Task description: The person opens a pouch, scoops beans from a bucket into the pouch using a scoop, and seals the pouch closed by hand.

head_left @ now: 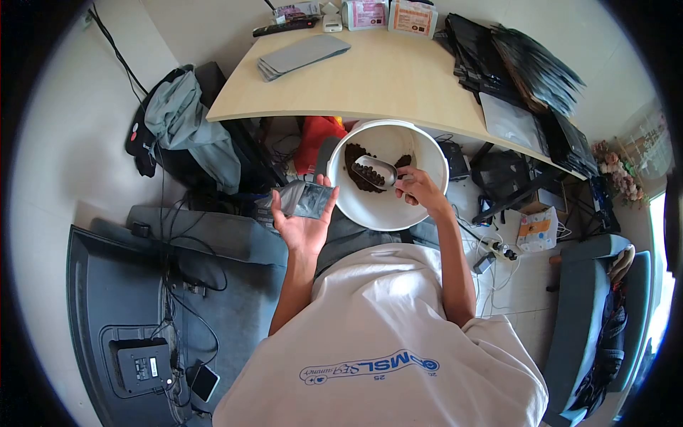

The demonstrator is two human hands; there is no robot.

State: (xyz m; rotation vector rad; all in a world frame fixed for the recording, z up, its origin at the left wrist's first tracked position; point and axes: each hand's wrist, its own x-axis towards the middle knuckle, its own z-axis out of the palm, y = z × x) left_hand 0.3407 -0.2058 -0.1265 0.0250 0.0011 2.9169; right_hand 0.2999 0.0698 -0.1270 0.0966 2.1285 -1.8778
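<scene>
My left hand [304, 226] holds a silver-grey foil pouch [307, 200] from beneath, thumb on one side and fingers on the other. The pouch is beside the left rim of a white bucket [435, 153]. In my right hand [421, 191] is the handle of a metal scoop [388, 171], held over the inside of the bucket. The scoop carries small, round, dark brown bean-like pieces [370, 175]. More dark brown material [353, 153] lies at the bottom of the bucket, partly hidden by the scoop.
A wooden table [370, 78] stands just beyond the bucket, with grey flat sheets [302, 57] and stacked black pouches [477, 53] on it. A grey sofa [245, 306] bearing a monitor [117, 320] is at left. Cables and a power strip [501, 249] lie on the floor at right.
</scene>
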